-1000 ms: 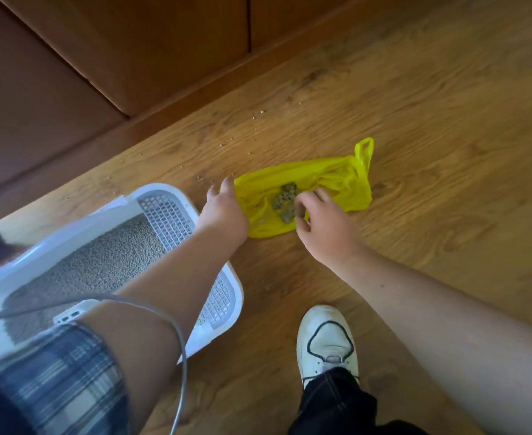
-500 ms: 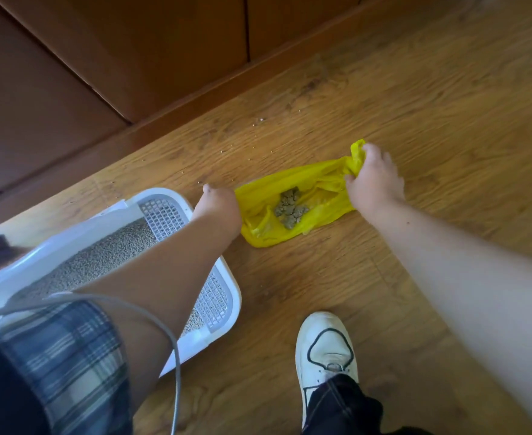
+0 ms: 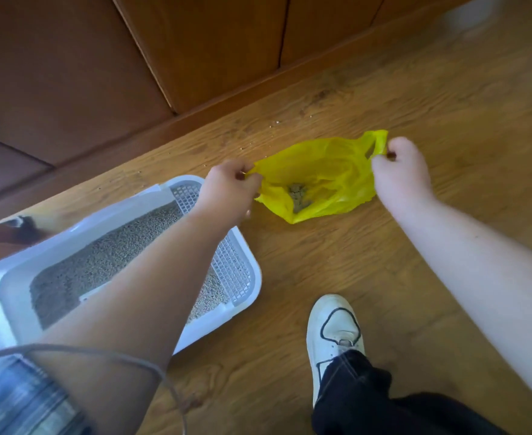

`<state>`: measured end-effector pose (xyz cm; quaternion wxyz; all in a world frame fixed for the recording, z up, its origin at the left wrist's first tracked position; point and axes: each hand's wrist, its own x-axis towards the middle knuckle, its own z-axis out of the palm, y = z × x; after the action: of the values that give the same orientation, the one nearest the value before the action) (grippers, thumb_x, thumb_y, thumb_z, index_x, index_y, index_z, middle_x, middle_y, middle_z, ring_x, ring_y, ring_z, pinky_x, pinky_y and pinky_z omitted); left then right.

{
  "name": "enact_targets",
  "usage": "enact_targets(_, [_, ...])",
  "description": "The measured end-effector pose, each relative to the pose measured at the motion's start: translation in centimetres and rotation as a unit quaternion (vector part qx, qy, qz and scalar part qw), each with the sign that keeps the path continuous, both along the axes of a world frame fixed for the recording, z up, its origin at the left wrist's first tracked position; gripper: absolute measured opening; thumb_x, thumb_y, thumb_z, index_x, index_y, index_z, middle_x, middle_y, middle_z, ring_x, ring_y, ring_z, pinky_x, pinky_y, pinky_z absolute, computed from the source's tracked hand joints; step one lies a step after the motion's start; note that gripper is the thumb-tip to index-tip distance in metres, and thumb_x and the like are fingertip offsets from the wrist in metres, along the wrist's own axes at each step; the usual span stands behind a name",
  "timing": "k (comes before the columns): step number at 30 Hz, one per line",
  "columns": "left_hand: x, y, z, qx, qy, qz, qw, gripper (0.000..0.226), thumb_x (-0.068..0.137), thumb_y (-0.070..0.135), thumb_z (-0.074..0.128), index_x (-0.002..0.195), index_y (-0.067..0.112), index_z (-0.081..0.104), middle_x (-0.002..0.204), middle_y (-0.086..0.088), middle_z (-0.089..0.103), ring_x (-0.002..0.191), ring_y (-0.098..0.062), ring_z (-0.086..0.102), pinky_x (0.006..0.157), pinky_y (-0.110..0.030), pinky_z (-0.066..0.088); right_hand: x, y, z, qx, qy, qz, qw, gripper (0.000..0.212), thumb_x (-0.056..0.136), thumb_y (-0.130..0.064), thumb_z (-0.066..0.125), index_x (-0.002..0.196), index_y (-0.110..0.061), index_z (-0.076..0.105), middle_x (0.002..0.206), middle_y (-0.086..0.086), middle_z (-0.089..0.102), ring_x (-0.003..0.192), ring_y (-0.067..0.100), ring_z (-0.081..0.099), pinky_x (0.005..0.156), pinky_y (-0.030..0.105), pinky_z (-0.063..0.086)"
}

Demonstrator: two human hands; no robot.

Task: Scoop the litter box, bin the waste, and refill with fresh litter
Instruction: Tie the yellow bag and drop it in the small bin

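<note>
The yellow plastic bag (image 3: 324, 171), holding waste clumps (image 3: 299, 196), is lying on the wooden floor (image 3: 384, 262) just beside the litter box (image 3: 252, 277). The left hand (image 3: 230, 189) and right hand (image 3: 399, 171), held apart, are pinching its opposite edges. Raising both evenly should keep the clumps inside.

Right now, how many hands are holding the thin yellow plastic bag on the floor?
2. The left hand pinches the thin yellow plastic bag at the end beside the white plastic litter box; the right hand pinches the handle loop at the opposite end. Neither is hidden.
</note>
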<state>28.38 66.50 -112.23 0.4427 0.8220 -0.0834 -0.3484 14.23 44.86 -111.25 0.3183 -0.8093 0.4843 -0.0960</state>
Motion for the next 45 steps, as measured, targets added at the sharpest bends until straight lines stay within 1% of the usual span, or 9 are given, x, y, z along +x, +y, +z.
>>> enact_targets(4, [0.4, 2.7, 5.1, -0.085, 0.021, 0.042, 0.995, 0.017, 0.092, 0.018, 0.057, 0.097, 0.004, 0.063, 0.08, -0.008, 0.072, 0.075, -0.03, 0.072, 0.066, -0.054, 0.06, -0.1, 1.9, 8.3, 0.091, -0.031, 0.003, 0.995, 0.006, 0.073, -0.016, 0.053, 0.077, -0.017, 0.058, 0.08, 0.014, 0.064, 0.086, 0.036, 0.064, 0.079, 0.046, 0.057])
enact_targets(9, [0.3, 8.3, 13.9, -0.23, 0.097, 0.102, 0.963, 0.01, 0.097, 0.019, 0.054, 0.093, 0.012, 0.06, 0.071, -0.004, 0.066, 0.076, -0.026, 0.062, 0.078, -0.048, 0.06, 1.0, 7.4, 20.8, 0.21, -0.092, 0.041, 0.972, 0.028, 0.086, 0.004, 0.046, 0.08, -0.02, 0.06, 0.086, 0.0, 0.069, 0.077, 0.014, 0.063, 0.075, 0.034, 0.048])
enact_targets(16, [0.0, 16.2, 23.5, -0.358, 0.029, 0.158, 0.92, 0.028, 0.09, 0.001, 0.048, 0.109, 0.014, 0.062, 0.069, -0.001, 0.057, 0.065, -0.019, 0.056, 0.07, -0.045, 0.055, 3.7, 17.3, 32.4, 0.3, -0.249, 0.002, 0.921, 0.031, 0.083, 0.009, 0.033, 0.078, -0.016, 0.05, 0.067, 0.003, 0.062, 0.07, 0.022, 0.064, 0.074, 0.035, 0.052])
enact_targets(19, [-0.5, 19.0, 22.3, -0.304, -0.058, 0.162, 0.937, 0.031, 0.09, -0.002, 0.047, 0.111, 0.017, 0.062, 0.07, -0.001, 0.057, 0.058, -0.017, 0.053, 0.057, -0.032, 0.049, 3.6, 21.1, 30.1, 0.384, -0.317, 0.007, 0.867, 0.031, 0.083, 0.007, 0.026, 0.079, -0.014, 0.048, 0.06, 0.003, 0.047, 0.059, 0.02, 0.051, 0.07, 0.035, 0.045])
enact_targets(22, [-1.1, 21.4, 17.8, -0.209, -0.08, 0.174, 0.959, 0.03, 0.09, 0.004, 0.049, 0.101, 0.026, 0.066, 0.068, 0.0, 0.057, 0.053, -0.014, 0.049, 0.052, -0.033, 0.046, 3.8, 23.8, 24.1, 0.477, -0.26, 0.036, 0.839, 0.022, 0.079, -0.006, 0.034, 0.085, -0.011, 0.056, 0.061, 0.001, 0.041, 0.059, 0.018, 0.043, 0.071, 0.036, 0.041])
enact_targets(26, [0.0, 25.2, 16.3, -0.195, -0.059, 0.228, 0.952, 0.029, 0.085, 0.007, 0.052, 0.097, 0.024, 0.071, 0.067, -0.002, 0.055, 0.056, -0.018, 0.047, 0.056, -0.035, 0.042, 6.3, 25.3, 22.0, 0.418, -0.173, 0.171, 0.875, 0.021, 0.077, -0.014, 0.05, 0.092, -0.013, 0.064, 0.061, -0.004, 0.044, 0.062, 0.014, 0.044, 0.074, 0.037, 0.037])
enact_targets(34, [-1.7, 31.3, 17.3, -0.124, -0.106, 0.268, 0.95, 0.03, 0.082, 0.007, 0.05, 0.09, 0.026, 0.071, 0.068, 0.005, 0.062, 0.058, -0.018, 0.048, 0.054, -0.036, 0.045, 10.4, 30.5, 19.1, 0.338, -0.123, 0.191, 0.913, 0.016, 0.089, -0.014, 0.053, 0.074, -0.017, 0.056, 0.056, -0.001, 0.05, 0.052, 0.019, 0.055, 0.064, 0.036, 0.049])
enact_targets(39, [-2.4, 33.5, 17.5, -0.086, -0.054, 0.296, 0.95, 0.029, 0.079, 0.003, 0.056, 0.092, 0.023, 0.073, 0.069, 0.001, 0.062, 0.057, -0.017, 0.048, 0.055, -0.031, 0.045, 10.1, 31.8, 17.6, 0.184, 0.076, 0.36, 0.911, 0.022, 0.092, -0.024, 0.056, 0.085, -0.004, 0.062, 0.057, 0.003, 0.06, 0.055, 0.018, 0.068, 0.061, 0.03, 0.047])
enact_targets(45, [-2.6, 35.5, 17.0, -0.021, -0.081, 0.276, 0.957, 0.029, 0.083, 0.006, 0.052, 0.094, 0.025, 0.071, 0.084, -0.011, 0.069, 0.061, -0.018, 0.049, 0.057, -0.033, 0.044, 11.1, 32.4, 18.5, 0.303, -0.007, 0.303, 0.904, 0.019, 0.096, -0.018, 0.052, 0.079, -0.015, 0.058, 0.059, 0.003, 0.053, 0.051, 0.019, 0.063, 0.07, 0.042, 0.051])
